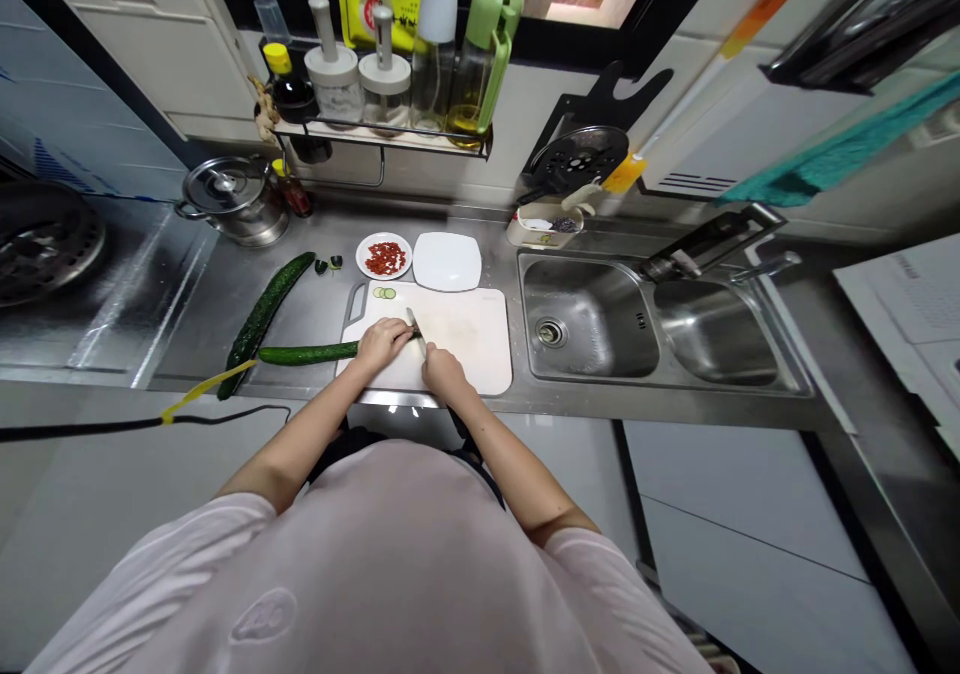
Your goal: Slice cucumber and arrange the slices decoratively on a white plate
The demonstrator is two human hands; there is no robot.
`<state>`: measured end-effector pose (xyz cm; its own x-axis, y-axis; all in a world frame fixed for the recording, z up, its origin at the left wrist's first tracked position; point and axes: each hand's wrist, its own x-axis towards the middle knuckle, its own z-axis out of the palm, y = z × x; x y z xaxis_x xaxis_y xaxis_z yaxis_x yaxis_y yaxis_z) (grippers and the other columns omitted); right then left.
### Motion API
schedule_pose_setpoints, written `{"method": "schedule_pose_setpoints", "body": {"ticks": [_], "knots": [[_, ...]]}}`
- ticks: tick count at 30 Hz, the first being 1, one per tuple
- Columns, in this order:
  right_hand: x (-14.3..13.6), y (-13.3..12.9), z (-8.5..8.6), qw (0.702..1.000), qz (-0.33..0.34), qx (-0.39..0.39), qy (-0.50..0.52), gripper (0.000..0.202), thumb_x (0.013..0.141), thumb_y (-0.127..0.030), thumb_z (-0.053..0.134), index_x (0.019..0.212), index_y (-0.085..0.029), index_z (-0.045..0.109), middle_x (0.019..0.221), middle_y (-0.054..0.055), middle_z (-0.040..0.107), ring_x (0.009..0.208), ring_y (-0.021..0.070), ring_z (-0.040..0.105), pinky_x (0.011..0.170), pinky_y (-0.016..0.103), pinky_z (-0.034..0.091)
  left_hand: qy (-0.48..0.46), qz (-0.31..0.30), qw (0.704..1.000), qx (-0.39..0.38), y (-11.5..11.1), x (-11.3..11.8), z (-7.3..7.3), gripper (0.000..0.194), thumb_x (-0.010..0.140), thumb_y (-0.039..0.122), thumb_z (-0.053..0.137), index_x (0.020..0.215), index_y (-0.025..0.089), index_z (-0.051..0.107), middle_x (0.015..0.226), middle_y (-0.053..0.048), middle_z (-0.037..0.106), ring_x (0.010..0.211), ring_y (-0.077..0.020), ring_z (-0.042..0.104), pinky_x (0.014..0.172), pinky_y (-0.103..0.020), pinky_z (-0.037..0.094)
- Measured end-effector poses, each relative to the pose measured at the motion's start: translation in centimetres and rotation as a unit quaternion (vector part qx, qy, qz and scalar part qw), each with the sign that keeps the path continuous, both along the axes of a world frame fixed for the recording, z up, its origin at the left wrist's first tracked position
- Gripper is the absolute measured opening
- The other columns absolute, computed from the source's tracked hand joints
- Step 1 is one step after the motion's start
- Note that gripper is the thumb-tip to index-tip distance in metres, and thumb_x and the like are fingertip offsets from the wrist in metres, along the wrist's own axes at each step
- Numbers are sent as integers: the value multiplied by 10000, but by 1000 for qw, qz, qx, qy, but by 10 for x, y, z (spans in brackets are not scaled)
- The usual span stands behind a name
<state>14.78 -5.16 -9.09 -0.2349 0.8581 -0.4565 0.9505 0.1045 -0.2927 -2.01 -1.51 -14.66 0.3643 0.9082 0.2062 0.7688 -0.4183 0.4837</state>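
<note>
A long cucumber [307, 354] lies across the left edge of the white cutting board [480, 339]. My left hand [381, 342] is closed over its right end. In my right hand [444, 370] is a knife [417, 326], its blade angled up and left, close beside the fingers of my left hand. A few thin cucumber slices [385, 293] rest at the board's upper left. To the left of the board, a second, darker cucumber [268, 309] lies on the steel counter, with small dark green end pieces [322, 267] by its top.
Behind the board stand a plate of chopped red pieces [386, 256] and a white square plate [447, 261]. The double sink [592, 354] is at the right, a steel pot [232, 199] at the back left. Bottles and jars fill a wall rack [382, 134].
</note>
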Motion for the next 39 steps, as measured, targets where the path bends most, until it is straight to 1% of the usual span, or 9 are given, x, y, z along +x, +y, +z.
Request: {"method": "schedule_pose_setpoints", "body": {"ticks": [3,10,14,18,22,25,34,39], "knots": [[-1,2,-1,1000,2,3,0,269,884,-102,377,1135,-117,474,989,154,655,921,237,642,736,302,469,-5,-2,1000,-1,0,0,1,265,932,331,448,967,215,684,970,-50,679,924,-185,574,842,-318,448],[-10,18,0,1000,1,22,18,312,871,-93,377,1165,-116,477,1010,139,656,933,230,638,745,295,471,3,0,1000,-5,0,1,3,260,928,320,451,970,216,685,986,-55,677,949,-193,577,847,-322,451],[-14,25,-1,999,-1,27,27,303,879,-105,372,1162,-120,482,1026,135,653,969,232,630,765,302,471,6,2,1000,-6,-1,1,3,259,928,320,448,958,217,684,985,-58,677,953,-190,579,864,-322,450],[-11,19,-2,999,-2,27,21,309,877,-91,369,1165,-121,476,1023,137,655,958,229,635,769,303,470,-1,3,1000,-5,-1,1,2,259,930,322,447,966,221,683,992,-55,679,959,-185,581,875,-321,450],[-4,5,-2,1000,-3,0,-3,285,868,-93,401,1140,-116,484,1007,157,655,945,242,640,756,309,472,-5,2,1000,-7,0,1,3,258,929,323,448,964,221,683,985,-57,679,952,-185,582,869,-323,452],[-2,1,-1,1000,-1,-9,-7,271,870,-100,410,1130,-116,487,1012,163,653,951,241,639,758,308,472,-5,2,1000,-7,-1,1,4,254,929,321,450,950,221,682,974,-59,677,947,-184,582,862,-321,453],[-14,19,2,1000,0,13,12,321,877,-87,373,1181,-109,474,1043,148,652,986,226,630,784,304,472,-6,7,1000,-1,-1,2,2,235,924,311,461,954,221,676,967,-54,673,943,-179,576,850,-312,456],[-16,18,3,1000,-7,11,8,308,889,-89,368,1177,-110,473,1039,144,655,983,221,633,780,294,474,-3,7,1000,-1,-2,2,3,234,922,309,463,950,221,678,964,-54,675,939,-185,576,844,-316,456]]}}
